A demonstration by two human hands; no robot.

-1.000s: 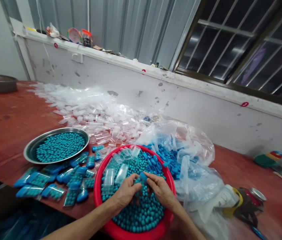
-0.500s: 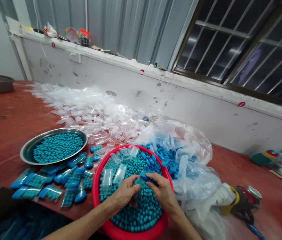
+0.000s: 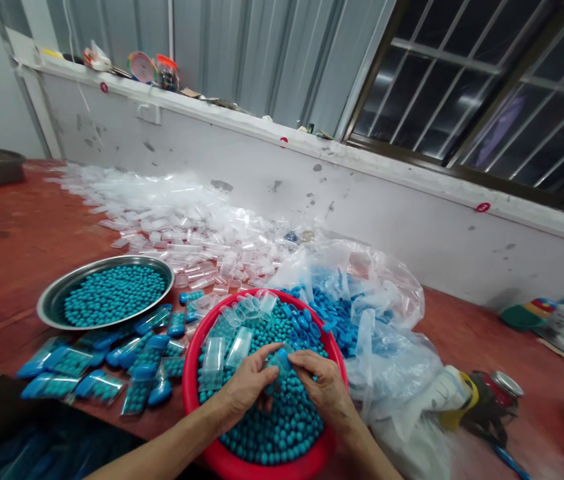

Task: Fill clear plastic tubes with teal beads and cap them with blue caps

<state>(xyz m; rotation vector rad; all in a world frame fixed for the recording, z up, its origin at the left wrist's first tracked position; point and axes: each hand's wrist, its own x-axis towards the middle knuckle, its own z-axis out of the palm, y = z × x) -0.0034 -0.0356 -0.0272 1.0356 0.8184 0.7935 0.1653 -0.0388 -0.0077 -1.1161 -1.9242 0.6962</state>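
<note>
Both my hands are over a red basin (image 3: 197,373) full of turquoise beads (image 3: 282,427). My left hand (image 3: 247,387) and my right hand (image 3: 325,387) pinch together on a small clear tube (image 3: 278,363) filled with beads, blue cap at its right end. Empty clear tubes (image 3: 227,350) lie on the beads at the basin's far left side. Loose blue caps (image 3: 307,327) sit at the basin's far rim.
A steel dish (image 3: 47,303) of turquoise beads stands left. Filled capped tubes (image 3: 102,363) lie between dish and basin. A heap of empty clear tubes (image 3: 172,220) spreads behind. A plastic bag (image 3: 377,313) of blue caps lies right, with a tape roll (image 3: 467,400) beyond.
My hands drew closer together on the tube, and the blue cap now sits against its end. The view drifted slightly.
</note>
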